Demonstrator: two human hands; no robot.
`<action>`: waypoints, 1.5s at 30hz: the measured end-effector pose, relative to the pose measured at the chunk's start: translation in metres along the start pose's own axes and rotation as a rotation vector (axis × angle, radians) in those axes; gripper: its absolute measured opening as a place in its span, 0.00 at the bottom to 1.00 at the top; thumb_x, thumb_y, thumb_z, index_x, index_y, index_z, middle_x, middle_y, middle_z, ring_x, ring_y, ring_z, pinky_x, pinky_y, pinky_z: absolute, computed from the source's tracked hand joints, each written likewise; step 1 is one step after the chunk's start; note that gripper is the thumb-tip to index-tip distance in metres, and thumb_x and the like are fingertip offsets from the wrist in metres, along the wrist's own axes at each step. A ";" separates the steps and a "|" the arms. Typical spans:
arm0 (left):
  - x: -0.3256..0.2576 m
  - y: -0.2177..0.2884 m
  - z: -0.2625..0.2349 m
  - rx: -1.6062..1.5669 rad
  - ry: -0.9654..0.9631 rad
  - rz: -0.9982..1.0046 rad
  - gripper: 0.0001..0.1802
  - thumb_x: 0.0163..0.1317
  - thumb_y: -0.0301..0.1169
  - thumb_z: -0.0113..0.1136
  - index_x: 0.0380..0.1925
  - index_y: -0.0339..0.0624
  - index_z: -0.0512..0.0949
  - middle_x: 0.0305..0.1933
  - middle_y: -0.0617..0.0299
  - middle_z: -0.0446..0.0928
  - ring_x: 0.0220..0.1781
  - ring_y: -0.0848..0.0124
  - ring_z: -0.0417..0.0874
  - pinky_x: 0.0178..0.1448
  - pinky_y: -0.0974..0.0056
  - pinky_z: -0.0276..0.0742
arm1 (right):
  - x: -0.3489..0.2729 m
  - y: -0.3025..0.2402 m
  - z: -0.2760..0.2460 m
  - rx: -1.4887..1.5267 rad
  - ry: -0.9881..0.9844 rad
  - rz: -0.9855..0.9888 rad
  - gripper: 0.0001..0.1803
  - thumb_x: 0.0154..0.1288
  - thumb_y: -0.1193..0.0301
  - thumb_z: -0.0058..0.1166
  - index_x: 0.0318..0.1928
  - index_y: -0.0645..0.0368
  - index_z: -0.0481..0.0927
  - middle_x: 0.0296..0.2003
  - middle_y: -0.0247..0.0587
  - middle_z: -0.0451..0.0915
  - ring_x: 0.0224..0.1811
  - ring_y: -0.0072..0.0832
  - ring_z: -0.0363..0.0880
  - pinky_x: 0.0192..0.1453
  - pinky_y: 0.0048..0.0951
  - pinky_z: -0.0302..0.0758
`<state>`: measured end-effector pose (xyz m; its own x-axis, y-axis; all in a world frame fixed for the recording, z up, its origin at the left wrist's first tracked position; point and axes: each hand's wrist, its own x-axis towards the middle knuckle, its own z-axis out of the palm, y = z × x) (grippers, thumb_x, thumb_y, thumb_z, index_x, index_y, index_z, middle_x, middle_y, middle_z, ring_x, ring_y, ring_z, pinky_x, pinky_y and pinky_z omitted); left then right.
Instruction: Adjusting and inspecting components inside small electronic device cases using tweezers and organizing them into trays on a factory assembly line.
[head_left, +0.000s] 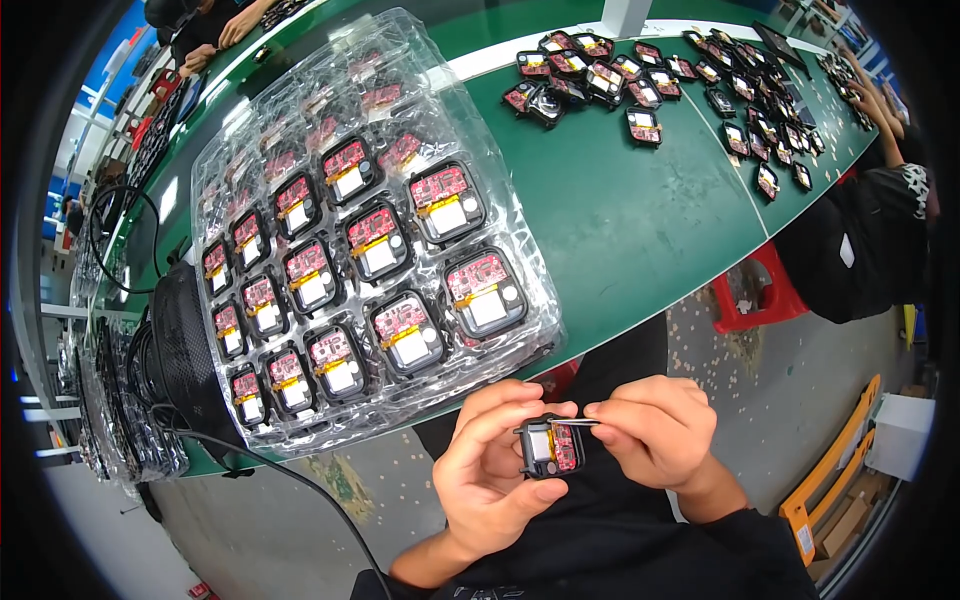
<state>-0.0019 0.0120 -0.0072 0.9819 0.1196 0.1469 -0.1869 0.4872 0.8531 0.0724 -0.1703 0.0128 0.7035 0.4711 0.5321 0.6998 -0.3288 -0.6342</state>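
Note:
Between the fingers and thumb of my left hand [490,470] sits an opened smartwatch case [541,450], its red circuit board, white battery and yellow strip facing up. My right hand [655,430] pinches slim metal tweezers [575,422], whose tip reaches the far edge of that case. Both hands are over my lap, just off the table's near edge. To the left, a clear plastic tray [520,250] carries rows of similar open watch cases [485,290] in its pockets. What the tweezer tip touches is too small to make out.
Loose watch cases [645,125] lie in piles across the green table [620,210]. A black cable [330,495] hangs at the lower left beside a black mesh-covered object [185,350]. At right are a red stool [760,295] and a seated person [860,240]; another person's hands [240,22] show far left.

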 end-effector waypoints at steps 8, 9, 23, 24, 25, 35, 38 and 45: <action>0.001 0.007 0.006 0.041 0.004 -0.010 0.35 0.58 0.23 0.76 0.63 0.24 0.71 0.69 0.44 0.64 0.67 0.46 0.79 0.70 0.50 0.80 | 0.002 -0.003 0.000 -0.037 0.025 -0.023 0.12 0.51 0.76 0.74 0.38 0.62 0.87 0.31 0.38 0.83 0.25 0.30 0.83 0.27 0.27 0.80; 0.001 0.006 0.008 0.039 0.003 -0.010 0.35 0.58 0.23 0.76 0.63 0.24 0.71 0.69 0.44 0.64 0.67 0.46 0.79 0.70 0.50 0.80 | 0.000 -0.002 0.001 -0.049 0.048 -0.031 0.12 0.52 0.75 0.74 0.38 0.62 0.87 0.30 0.37 0.83 0.24 0.29 0.83 0.26 0.27 0.78; -0.001 0.005 0.006 0.051 0.024 -0.023 0.35 0.58 0.19 0.74 0.65 0.24 0.72 0.68 0.44 0.66 0.67 0.48 0.78 0.69 0.50 0.81 | -0.005 0.002 0.007 -0.144 0.092 -0.154 0.13 0.52 0.74 0.74 0.39 0.64 0.87 0.28 0.35 0.79 0.20 0.24 0.78 0.22 0.25 0.73; -0.001 0.006 0.008 0.051 0.025 -0.024 0.35 0.58 0.19 0.74 0.65 0.24 0.72 0.68 0.44 0.66 0.67 0.48 0.78 0.69 0.50 0.81 | -0.006 0.002 0.009 -0.076 0.106 -0.114 0.14 0.51 0.75 0.75 0.39 0.64 0.87 0.28 0.36 0.80 0.22 0.25 0.79 0.23 0.25 0.74; -0.001 0.008 0.013 0.035 0.043 -0.052 0.35 0.58 0.17 0.73 0.65 0.23 0.72 0.68 0.45 0.66 0.67 0.49 0.78 0.70 0.49 0.81 | -0.007 0.001 0.008 -0.075 0.106 -0.114 0.14 0.51 0.75 0.75 0.39 0.64 0.87 0.28 0.36 0.80 0.22 0.25 0.79 0.23 0.25 0.74; 0.002 0.013 0.015 0.118 -0.006 0.082 0.33 0.55 0.16 0.75 0.62 0.23 0.74 0.66 0.44 0.69 0.67 0.50 0.79 0.67 0.52 0.84 | 0.000 0.001 -0.011 0.003 0.034 0.038 0.13 0.53 0.77 0.73 0.41 0.63 0.87 0.31 0.41 0.81 0.24 0.28 0.80 0.26 0.27 0.77; 0.008 0.017 0.003 0.670 -0.035 0.351 0.35 0.49 0.32 0.85 0.55 0.31 0.80 0.54 0.42 0.80 0.53 0.52 0.87 0.58 0.53 0.86 | -0.006 -0.010 -0.028 0.103 0.062 0.183 0.17 0.56 0.69 0.76 0.44 0.62 0.88 0.35 0.45 0.82 0.28 0.28 0.80 0.29 0.28 0.77; 0.016 0.032 0.011 0.937 0.004 0.650 0.29 0.46 0.30 0.84 0.50 0.34 0.84 0.51 0.48 0.83 0.53 0.51 0.88 0.60 0.50 0.85 | 0.038 -0.043 -0.020 0.180 -0.164 -0.017 0.20 0.49 0.73 0.76 0.44 0.63 0.86 0.40 0.44 0.87 0.34 0.36 0.88 0.35 0.30 0.85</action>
<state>0.0085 0.0199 0.0283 0.7070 0.1165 0.6975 -0.5622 -0.5058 0.6543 0.0718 -0.1547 0.0720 0.6522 0.6069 0.4542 0.6675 -0.1758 -0.7235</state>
